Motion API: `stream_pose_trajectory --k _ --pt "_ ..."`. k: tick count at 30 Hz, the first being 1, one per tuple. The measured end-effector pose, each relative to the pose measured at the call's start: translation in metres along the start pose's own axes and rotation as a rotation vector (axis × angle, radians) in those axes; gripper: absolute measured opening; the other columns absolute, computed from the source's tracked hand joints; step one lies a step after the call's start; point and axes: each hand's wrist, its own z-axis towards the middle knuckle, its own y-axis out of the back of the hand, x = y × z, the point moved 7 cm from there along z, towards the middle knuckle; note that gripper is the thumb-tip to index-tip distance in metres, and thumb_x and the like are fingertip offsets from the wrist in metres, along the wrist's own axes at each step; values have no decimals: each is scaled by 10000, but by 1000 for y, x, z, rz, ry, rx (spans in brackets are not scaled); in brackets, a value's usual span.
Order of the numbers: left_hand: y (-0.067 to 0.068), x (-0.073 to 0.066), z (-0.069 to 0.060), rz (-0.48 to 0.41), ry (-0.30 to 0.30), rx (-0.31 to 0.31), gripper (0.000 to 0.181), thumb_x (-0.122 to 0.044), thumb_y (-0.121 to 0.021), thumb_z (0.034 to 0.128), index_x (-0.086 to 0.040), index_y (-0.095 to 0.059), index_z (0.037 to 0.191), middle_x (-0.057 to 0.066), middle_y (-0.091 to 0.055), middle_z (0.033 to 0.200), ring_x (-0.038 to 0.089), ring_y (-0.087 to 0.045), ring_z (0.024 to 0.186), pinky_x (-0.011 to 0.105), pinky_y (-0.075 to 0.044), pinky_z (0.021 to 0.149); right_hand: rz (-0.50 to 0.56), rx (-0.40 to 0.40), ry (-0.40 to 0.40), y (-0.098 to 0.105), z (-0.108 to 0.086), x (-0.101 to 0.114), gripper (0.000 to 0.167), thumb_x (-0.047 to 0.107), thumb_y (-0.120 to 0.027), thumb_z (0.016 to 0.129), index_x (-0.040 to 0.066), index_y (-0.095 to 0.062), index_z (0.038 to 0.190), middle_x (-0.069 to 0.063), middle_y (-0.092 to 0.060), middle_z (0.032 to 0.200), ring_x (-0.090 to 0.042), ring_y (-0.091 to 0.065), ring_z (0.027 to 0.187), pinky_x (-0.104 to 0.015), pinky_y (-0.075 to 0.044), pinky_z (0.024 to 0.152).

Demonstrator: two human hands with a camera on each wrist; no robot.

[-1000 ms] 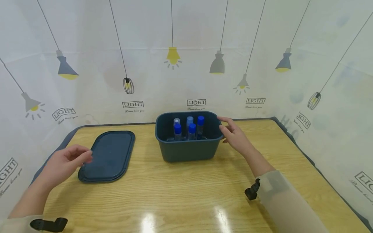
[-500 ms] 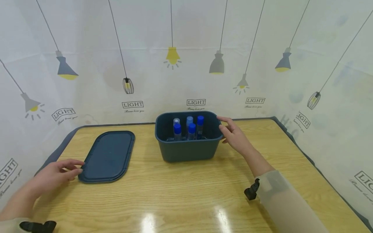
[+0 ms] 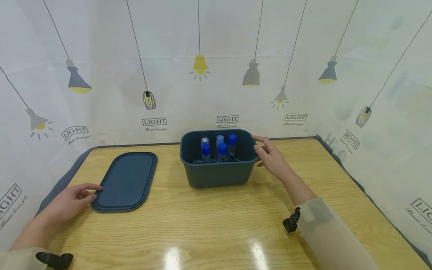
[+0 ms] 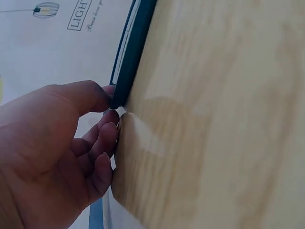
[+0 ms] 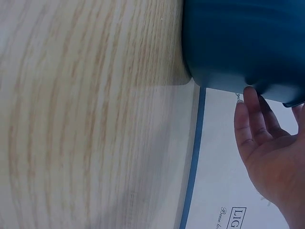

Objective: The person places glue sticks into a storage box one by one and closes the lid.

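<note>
A dark blue bin (image 3: 219, 176) stands upright at the back middle of the table in the head view. Several slim tubes (image 3: 222, 150) stand inside it, most with blue caps; their lower ends are hidden by the front wall. A flat dark blue lid (image 3: 129, 180) lies to the left. At its near-left edge, my left hand (image 3: 69, 202) pinches the rim between thumb and index finger; the left wrist view shows the other fingers curled below the lid edge (image 4: 131, 52). My right hand (image 3: 273, 159) touches the bin's right end near the rim, its fingers fairly straight against the wall (image 5: 238, 52).
The wooden table (image 3: 202, 228) has a dark edging. White sheeting printed with lamps (image 3: 229, 93) rises behind it and on both sides. A strip of tabletop separates the lid from the bin.
My left hand has come down from above the lid's left side to its near-left edge and taken hold there. The right hand, bin and tubes have stayed in place.
</note>
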Motion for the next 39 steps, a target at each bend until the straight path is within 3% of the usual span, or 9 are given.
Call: stream_pose_trajectory --k 5,9,12,19,23,26,30,34,39 --pt "2 -1 0 81 -22 -71 379 -176 -622 1100 -14 -676 1438 67 -711 891 171 -577 740 342 -440 670 5 -1 0 -2 -1 -2 549 367 -456 1195 219 -371 1717 -308 -672 1348 -231 -737 966 -480 -628 867" --pt "8 -3 -1 130 -17 -146 362 -172 -666 1055 -15 -719 1377 158 -768 1036 230 -642 855 358 -465 702 7 -11 -3 -2 0 -5 541 374 -460 1193 232 -387 1709 -302 -677 1314 -250 -738 955 -482 -626 857" --pt "10 -3 -2 125 9 -166 374 -186 -650 1052 -23 -719 1382 241 -741 1101 291 -649 891 357 -453 701 11 -15 -2 -3 0 -4 543 371 -463 1192 228 -385 1711 -304 -680 1304 -256 -740 949 -471 -626 847" --pt "9 -5 -3 65 34 -125 426 -168 -512 1104 -27 -655 1480 311 -699 1231 234 -638 830 341 -450 680 17 -21 -2 -3 1 -1 544 378 -455 1193 229 -384 1711 -311 -667 1324 -298 -738 961 -487 -628 855" --pt "9 -8 -4 -1 43 -82 471 -206 -428 1146 -28 -597 1548 169 -726 1038 174 -575 701 326 -435 626 15 -25 -3 -2 1 -1 544 377 -451 1193 229 -381 1712 -312 -668 1332 -339 -737 973 -513 -630 862" --pt "9 -10 -4 -82 60 -24 526 -322 -453 1175 -17 -557 1591 286 -723 1195 164 -689 837 311 -547 699 16 -30 -6 -1 1 -3 539 378 -452 1193 233 -390 1708 -314 -678 1319 -399 -731 980 -522 -630 860" --pt "10 -16 -6 -157 44 34 675 -474 -577 1141 -10 -510 1628 385 -485 1598 209 -755 1054 354 -629 832 24 -31 -4 -2 0 -3 535 373 -449 1194 237 -389 1708 -311 -679 1275 -441 -718 984 -532 -627 859" --pt "11 -27 -8 -147 -10 43 717 -468 -625 1122 -5 -476 1648 362 -526 1571 196 -766 989 376 -636 827 27 -29 -4 -2 0 -2 534 369 -441 1196 239 -381 1711 -295 -665 1221 -450 -713 991 -520 -624 857" --pt "15 -42 -7 -155 -41 22 677 -398 -602 1145 -1 -437 1668 397 -468 1603 211 -808 972 403 -648 851 26 -31 -2 -2 -1 -2 532 370 -443 1195 241 -388 1708 -284 -655 1178 -447 -723 990 -513 -624 848"
